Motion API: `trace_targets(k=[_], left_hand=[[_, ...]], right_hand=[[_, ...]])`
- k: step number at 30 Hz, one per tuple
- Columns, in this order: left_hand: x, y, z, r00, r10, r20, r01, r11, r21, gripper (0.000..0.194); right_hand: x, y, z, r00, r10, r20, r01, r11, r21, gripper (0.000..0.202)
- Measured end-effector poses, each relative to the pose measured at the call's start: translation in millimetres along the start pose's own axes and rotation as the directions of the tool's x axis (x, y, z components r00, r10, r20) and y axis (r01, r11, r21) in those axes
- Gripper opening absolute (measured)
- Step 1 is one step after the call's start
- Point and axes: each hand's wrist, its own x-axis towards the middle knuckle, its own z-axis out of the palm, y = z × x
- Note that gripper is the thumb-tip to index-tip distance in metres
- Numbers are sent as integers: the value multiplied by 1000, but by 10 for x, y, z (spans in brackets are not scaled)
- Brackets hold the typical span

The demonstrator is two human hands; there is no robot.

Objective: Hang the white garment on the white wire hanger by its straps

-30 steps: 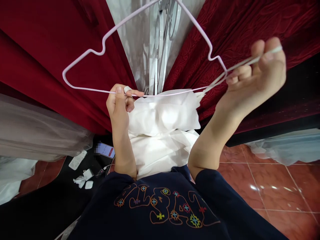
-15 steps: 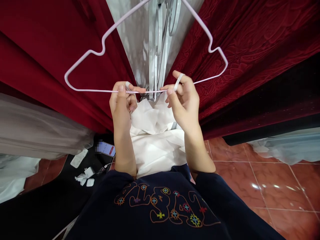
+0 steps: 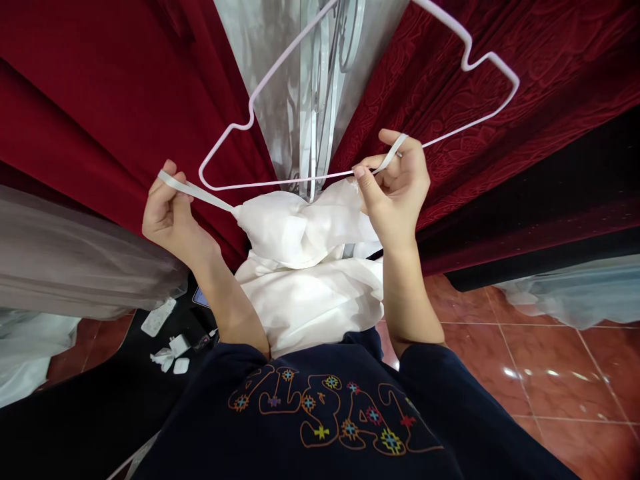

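Observation:
A pale pink clothes hanger (image 3: pixel 270 183) is tilted in front of me, its right side higher than its left. My right hand (image 3: pixel 400 183) pinches its bottom bar, and a thin white strap (image 3: pixel 391 153) loops over that hand's index finger. Out to the left, my left hand (image 3: pixel 173 207) is closed on another white strap (image 3: pixel 200 193), drawn taut away from the garment. Both straps run to a white garment (image 3: pixel 310 230) that hangs below the hanger and drapes down toward my lap. My left hand is apart from the hanger.
Dark red curtains (image 3: pixel 165 100) hang on the left, with patterned red cloth (image 3: pixel 500 133) on the right. White metal bars (image 3: pixel 320 100) stand between them. At lower left, a black surface (image 3: pixel 115 400) carries a white charger (image 3: pixel 179 345) and a partly hidden phone (image 3: pixel 200 297). Red tiles (image 3: pixel 480 360) cover the floor.
My left hand has let go of the hanger's bar and moved left, stretching the strap. The hanger has shifted right and tilted, with my right hand moving slightly right. The garment has spread wider.

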Motion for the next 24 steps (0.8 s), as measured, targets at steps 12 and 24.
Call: trace_targets(k=[12,24], left_hand=[[483,428,440,793,-266,548,274,959,68,20],[14,148,447,784,-573,237,619,748,-240,45]], right_hand=[[-78,-4,89,996,-75,-43,77,996,40,58],[-203,-83,160,997,-65,-36,66,997,32,57]])
